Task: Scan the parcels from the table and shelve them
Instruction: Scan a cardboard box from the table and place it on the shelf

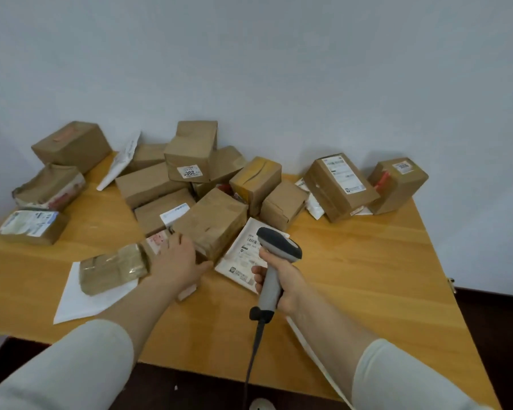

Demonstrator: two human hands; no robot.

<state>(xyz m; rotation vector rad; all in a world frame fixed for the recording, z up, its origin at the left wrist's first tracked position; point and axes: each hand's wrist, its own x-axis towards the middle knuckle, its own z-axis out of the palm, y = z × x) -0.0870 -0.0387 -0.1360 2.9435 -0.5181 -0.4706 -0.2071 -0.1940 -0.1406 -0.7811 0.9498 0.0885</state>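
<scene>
Here: right hand [280, 281] wrapped round grey plastic scanner [279, 245] handle, dark head above flat white mailer [243, 261]; left hand [175, 258], fingers spread, touches crumpled taped cardboard box [214, 220] on smooth wooden table [367, 261].

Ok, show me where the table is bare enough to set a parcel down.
Widest bare patch: the table right of the scanner, in front of the long labelled box and the far-right box. A smaller bare strip runs along the near edge between the forearms. The back-middle pile is crowded, boxes stacked and touching.
</scene>
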